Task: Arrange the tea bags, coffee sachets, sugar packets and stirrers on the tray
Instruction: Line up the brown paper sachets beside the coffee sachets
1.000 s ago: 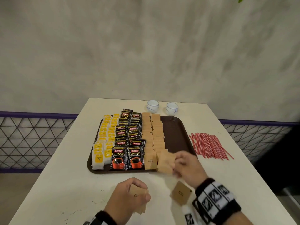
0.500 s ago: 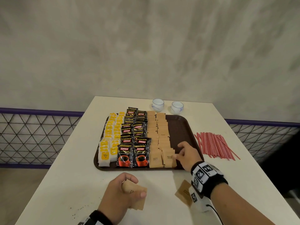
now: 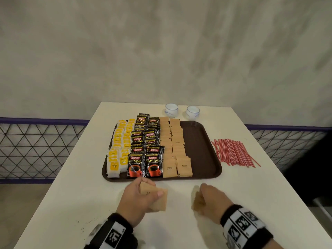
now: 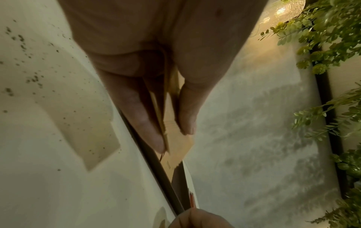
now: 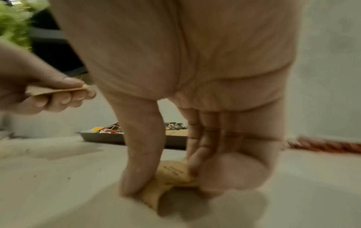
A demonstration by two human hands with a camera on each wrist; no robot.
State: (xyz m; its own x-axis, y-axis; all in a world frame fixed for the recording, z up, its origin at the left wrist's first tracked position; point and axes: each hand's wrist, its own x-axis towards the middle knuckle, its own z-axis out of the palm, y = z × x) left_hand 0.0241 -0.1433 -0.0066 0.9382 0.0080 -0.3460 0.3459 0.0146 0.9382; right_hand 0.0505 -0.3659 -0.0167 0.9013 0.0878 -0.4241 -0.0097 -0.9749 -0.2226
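Plain tan paper sugar packets [image 3: 175, 146] with small dark print, laid in two overlapping rows on brown tray [image 3: 201, 144], right of black coffee sachets [image 3: 145, 148]. Left hand [image 3: 139, 200] gripping a small stack of packets [image 3: 158, 199] above white table [image 3: 251, 194]. Right hand [image 3: 209, 199] pinching single packet [image 5: 173, 174] against table; half a second earlier, resting at tray's near right corner, packet lying free. Red stirrers [image 3: 233, 152] right of tray.

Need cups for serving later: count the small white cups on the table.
2. The left small white ceramic cup and the right small white ceramic cup stand side by side on the white table, just beyond the brown plastic tray's far edge. No others show.
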